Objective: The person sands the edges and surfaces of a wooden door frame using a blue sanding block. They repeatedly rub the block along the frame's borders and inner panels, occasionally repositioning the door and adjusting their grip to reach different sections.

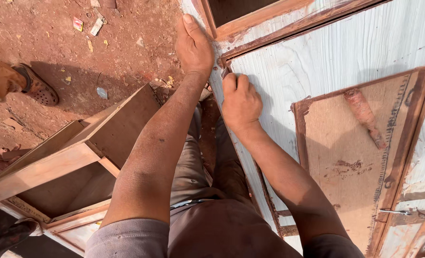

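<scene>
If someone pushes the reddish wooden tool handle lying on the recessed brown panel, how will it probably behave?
The handle looks rounded and tapered, so it would probably roll in a curve, not straight. The raised frame around the recessed panel would likely stop it. It seems stiff and rather light.

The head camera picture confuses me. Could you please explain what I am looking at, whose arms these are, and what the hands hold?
There is one picture, taken by a camera worn on a person's head, looking down at their own two bare arms. No machine is present. The left hand lies flat on the edge of a large whitish wooden door panel with reddish-brown trim. The right hand is closed against that same edge; whether its fingers grip anything small cannot be seen. A dusty wooden-handled tool rests on the panel's brown recessed part. To the left stands a wooden frame on red earth. Another person's sandalled foot shows at far left.
</scene>
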